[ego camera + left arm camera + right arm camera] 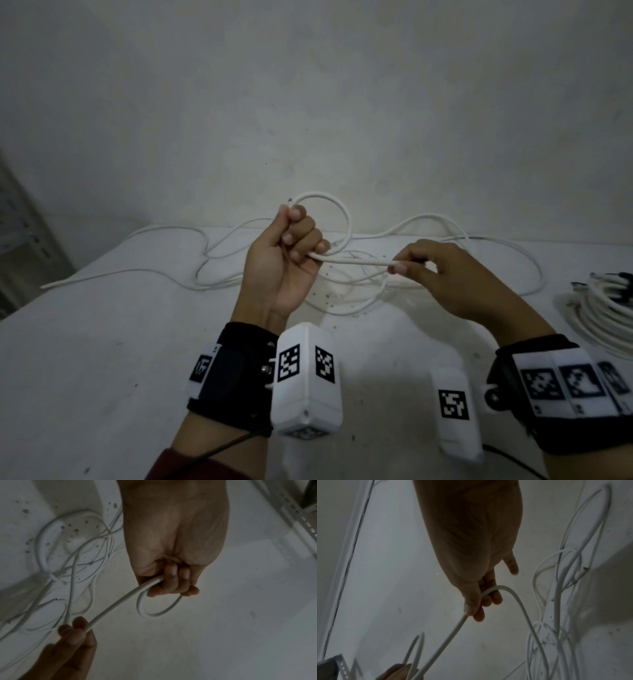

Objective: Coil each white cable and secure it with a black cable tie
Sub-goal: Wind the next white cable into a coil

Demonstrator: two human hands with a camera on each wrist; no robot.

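Note:
A white cable (356,261) stretches taut between my two hands above the white table (102,342). My left hand (294,236) is fisted, palm up, around the cable's end and one small loop (337,209) that stands above the fist. In the left wrist view the loop (159,613) hangs past the curled fingers (171,582). My right hand (407,265) pinches the cable between thumb and fingers to the right of the fist; in the right wrist view the cable (452,632) runs out of that hand (481,601). No black tie is visible near my hands.
Loose white cable (212,263) sprawls tangled across the back of the table. A coiled white bundle with black ties (606,308) lies at the right edge. A metal rack (20,233) stands at the left. A pale wall rises behind.

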